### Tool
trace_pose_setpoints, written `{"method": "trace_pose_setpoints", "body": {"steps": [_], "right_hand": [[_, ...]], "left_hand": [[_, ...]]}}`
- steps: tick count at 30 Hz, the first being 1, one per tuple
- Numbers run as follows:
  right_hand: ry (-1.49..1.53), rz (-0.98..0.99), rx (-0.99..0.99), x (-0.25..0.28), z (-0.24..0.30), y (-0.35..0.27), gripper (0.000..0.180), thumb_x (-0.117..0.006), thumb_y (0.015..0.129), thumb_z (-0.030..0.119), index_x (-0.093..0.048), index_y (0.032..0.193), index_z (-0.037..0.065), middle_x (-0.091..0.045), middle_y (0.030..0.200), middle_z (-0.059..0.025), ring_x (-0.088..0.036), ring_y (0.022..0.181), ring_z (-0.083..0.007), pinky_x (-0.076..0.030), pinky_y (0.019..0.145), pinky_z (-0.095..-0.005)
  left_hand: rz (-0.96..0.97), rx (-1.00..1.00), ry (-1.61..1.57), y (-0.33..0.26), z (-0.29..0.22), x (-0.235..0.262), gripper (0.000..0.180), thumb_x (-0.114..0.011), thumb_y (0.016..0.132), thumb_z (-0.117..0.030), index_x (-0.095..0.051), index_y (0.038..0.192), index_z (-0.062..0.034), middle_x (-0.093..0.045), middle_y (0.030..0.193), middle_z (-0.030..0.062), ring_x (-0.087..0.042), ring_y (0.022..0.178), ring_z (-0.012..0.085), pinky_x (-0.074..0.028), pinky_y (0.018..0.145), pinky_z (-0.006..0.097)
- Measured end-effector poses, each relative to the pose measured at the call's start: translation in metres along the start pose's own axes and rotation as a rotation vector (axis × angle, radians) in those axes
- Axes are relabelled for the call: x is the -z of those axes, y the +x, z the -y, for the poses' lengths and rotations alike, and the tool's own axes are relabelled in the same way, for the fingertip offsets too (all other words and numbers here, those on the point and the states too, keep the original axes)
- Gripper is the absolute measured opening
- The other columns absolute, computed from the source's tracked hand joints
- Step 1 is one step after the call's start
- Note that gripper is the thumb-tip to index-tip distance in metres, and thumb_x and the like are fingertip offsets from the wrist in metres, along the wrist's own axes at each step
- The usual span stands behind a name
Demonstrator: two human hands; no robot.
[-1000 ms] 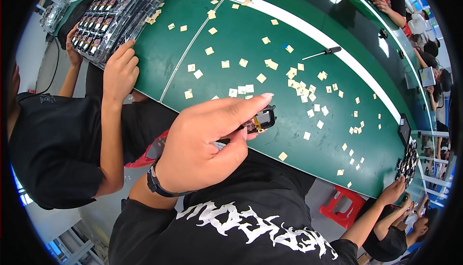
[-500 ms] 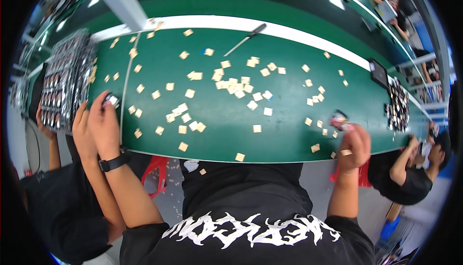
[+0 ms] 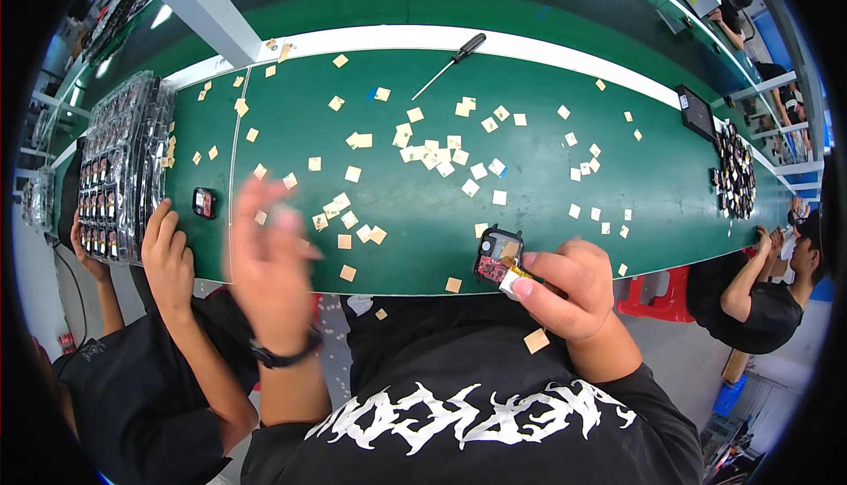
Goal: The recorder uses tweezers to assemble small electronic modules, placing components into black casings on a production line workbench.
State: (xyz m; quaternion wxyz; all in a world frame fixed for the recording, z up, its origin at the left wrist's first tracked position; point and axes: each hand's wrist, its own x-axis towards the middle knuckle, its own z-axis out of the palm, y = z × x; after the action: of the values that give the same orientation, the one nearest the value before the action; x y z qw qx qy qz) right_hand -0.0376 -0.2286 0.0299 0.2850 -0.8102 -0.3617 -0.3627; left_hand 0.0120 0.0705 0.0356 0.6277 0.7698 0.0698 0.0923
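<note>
My right hand (image 3: 569, 291) pinches a small black device housing (image 3: 486, 254) with a red circuit board, a yellow ribbon and a white piece inside, near the table's front edge. A tan square of paper (image 3: 535, 340) clings by my right wrist. My left hand (image 3: 272, 264), smeared by motion, is over the front edge on the left with its fingers apart and no object visible in it. A similar black device (image 3: 205, 203) lies on the green table (image 3: 423, 247) farther left. Many tan and cream paper squares (image 3: 432, 157) are scattered over the table.
A screwdriver (image 3: 452, 63) lies at the back. Stacked clear trays of devices (image 3: 119, 176) stand at the left, beside a co-worker's hand (image 3: 168, 251). At the right are a black tray (image 3: 695, 114) and a pile of small black parts (image 3: 734, 172). A red stool (image 3: 657, 298) is below.
The device that was in my left hand now lies on the table, and that hand has moved right. My right hand has brought its device left and nearer to me.
</note>
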Motion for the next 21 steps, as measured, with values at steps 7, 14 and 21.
{"method": "trace_pose_setpoints", "body": {"steps": [7, 14, 21], "right_hand": [[0.064, 0.062, -0.135, -0.026, 0.018, 0.005, 0.032, -0.079, 0.075, 0.006, -0.073, 0.107, 0.008, -0.069, 0.102, -0.0123, -0.054, 0.058, -0.0122, -0.039, 0.044, -0.026], [0.281, 0.134, -1.013, -0.008, 0.039, 0.01, 0.008, -0.063, 0.099, 0.007, -0.064, 0.102, 0.0, -0.068, 0.098, -0.0131, -0.059, 0.066, -0.0198, -0.048, 0.061, -0.0302], [0.763, 0.348, -1.346, -0.001, 0.03, 0.011, 0.034, -0.048, 0.11, 0.025, -0.062, 0.091, 0.001, -0.066, 0.087, -0.0092, -0.056, 0.065, -0.015, -0.044, 0.061, -0.0287]], "left_hand": [[0.851, 0.702, -1.055, -0.044, -0.001, -0.058, 0.06, -0.052, 0.103, -0.004, -0.029, 0.157, -0.0008, -0.058, 0.137, 0.0195, -0.065, 0.116, 0.0223, -0.058, 0.096, 0.038], [0.65, 0.251, -0.542, -0.033, 0.01, -0.064, 0.047, -0.054, 0.099, 0.008, -0.044, 0.146, 0.0059, -0.065, 0.127, 0.0225, -0.066, 0.113, 0.0212, -0.058, 0.092, 0.033], [0.676, 0.103, -0.342, -0.032, 0.024, -0.066, 0.046, -0.054, 0.099, 0.009, -0.046, 0.145, 0.0056, -0.065, 0.127, 0.0178, -0.065, 0.114, 0.0168, -0.055, 0.097, 0.032]]}}
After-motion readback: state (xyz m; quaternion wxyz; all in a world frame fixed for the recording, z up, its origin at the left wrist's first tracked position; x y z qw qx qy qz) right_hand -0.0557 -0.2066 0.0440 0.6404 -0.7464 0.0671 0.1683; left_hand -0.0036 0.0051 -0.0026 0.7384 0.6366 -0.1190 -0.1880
